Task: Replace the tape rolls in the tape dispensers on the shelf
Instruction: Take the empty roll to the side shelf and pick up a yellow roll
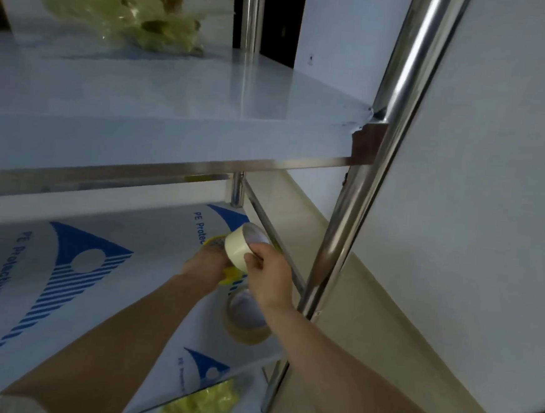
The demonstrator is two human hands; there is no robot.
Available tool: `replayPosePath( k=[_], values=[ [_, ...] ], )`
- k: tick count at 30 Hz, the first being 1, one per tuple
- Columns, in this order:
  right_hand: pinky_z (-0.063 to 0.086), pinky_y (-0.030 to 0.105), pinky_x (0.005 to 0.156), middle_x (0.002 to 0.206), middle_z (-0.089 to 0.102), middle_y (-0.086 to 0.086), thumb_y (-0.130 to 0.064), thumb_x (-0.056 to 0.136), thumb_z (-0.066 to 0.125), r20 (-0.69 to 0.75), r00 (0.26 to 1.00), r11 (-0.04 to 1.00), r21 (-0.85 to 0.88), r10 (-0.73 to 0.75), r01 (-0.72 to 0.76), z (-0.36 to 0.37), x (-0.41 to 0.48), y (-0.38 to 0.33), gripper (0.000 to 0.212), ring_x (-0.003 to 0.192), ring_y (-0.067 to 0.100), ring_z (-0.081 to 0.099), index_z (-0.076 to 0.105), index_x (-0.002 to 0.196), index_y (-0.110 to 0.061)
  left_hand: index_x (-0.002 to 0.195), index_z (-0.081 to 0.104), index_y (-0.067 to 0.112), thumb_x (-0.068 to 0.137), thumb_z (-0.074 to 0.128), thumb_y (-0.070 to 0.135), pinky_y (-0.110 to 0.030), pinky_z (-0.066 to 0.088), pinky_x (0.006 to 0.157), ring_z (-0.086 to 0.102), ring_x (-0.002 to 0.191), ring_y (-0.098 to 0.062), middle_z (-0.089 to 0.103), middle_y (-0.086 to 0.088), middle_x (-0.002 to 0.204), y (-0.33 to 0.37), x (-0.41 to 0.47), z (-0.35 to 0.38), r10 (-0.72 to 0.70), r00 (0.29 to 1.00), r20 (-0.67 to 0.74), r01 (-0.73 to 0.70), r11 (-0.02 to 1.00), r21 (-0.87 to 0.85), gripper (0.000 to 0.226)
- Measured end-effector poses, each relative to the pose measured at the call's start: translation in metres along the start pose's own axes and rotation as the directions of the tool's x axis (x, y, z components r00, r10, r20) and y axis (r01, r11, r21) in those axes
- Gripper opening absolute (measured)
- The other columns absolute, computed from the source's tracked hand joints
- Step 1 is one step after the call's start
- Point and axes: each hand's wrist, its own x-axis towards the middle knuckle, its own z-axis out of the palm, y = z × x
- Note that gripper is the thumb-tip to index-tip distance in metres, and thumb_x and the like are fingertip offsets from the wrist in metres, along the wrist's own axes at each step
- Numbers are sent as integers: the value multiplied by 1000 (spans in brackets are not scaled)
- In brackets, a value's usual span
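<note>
Gripping a pale tape roll (238,249) by its rim, the right hand (269,271) pinches it between thumb and curled fingers, tilted with the open core facing up toward 1 o'clock. The roll hangs above the middle shelf (149,262), touching or just over the yellow tape dispenser (230,274), which shows only as slivers at 12 and 6 o'clock of the left hand (206,261). That hand lies on the dispenser, but the roll hides its fingers, so I cannot tell whether they clasp it or merely rest there. A 2nd roll (244,321) lies flat on the shelf at 6 o'clock of the hands, under the right wrist.

The step looks like seating the roll on the dispenser's hub. Several things could spoil it:

- The hub is out of sight behind roll and hand, so the core may miss it and jam crooked.
- If the left hand only rests, the dispenser may skid on the slick printed film toward the steel post (363,197) at 3 o'clock.
- The right forearm could nudge the flat roll off the front edge.
- The upper shelf (175,101) cramps the working space overhead.
</note>
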Motion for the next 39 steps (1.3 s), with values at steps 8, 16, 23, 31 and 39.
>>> replayPosePath(
  k=[8, 16, 23, 31, 39],
  values=[
    [32, 28, 65, 91, 60, 16, -2, 92, 39, 79, 995, 991, -121, -53, 62, 11, 19, 2, 23, 83, 24, 52, 59, 102, 2, 141, 43, 15, 93, 54, 23, -32, 38, 105, 44, 129, -31, 44, -12, 145, -14, -44, -38, -68, 986, -149, 92, 982, 166, 49],
    [27, 32, 111, 147, 37, 17, 3, 92, 40, 519, 840, 898, -430, 159, 95, 46, 50, 10, 47, 135, 30, 35, 35, 139, 2, 129, 54, 7, 94, 53, 25, -37, 43, 90, 55, 113, -35, 58, -20, 126, -38, -93, -83, -173, 946, -275, 177, 984, -10, 39],
    [51, 37, 86, 109, 60, 16, -7, 87, 51, 528, 845, 648, -674, 87, 355, 52, 44, -5, 6, 108, 32, 57, 56, 88, -4, 86, 52, 6, 92, 57, 22, -34, 34, 69, 48, 80, -26, 50, -15, 84, -52, -123, -92, -319, 907, -274, 252, 934, -255, 18],
    [45, 28, 57, 76, 66, 7, -47, 90, 51, 772, 617, 889, 164, 155, -428, 118, -1, -92, 38, 67, 20, 62, 64, 88, -11, 81, 55, 11, 87, 62, 19, -31, 36, 70, 47, 77, -21, 53, -10, 82, -67, -172, -111, -452, 814, -365, 324, 875, -361, 11],
    [51, 39, 69, 109, 63, 10, -36, 95, 46, 927, 374, 660, 256, 40, -706, 167, -82, -148, 33, 93, 25, 62, 55, 116, -12, 113, 64, 13, 85, 56, 17, -37, 52, 87, 61, 98, -25, 66, -8, 108, -104, -262, -142, -576, 688, -442, 394, 807, -439, 30]
  ],
)
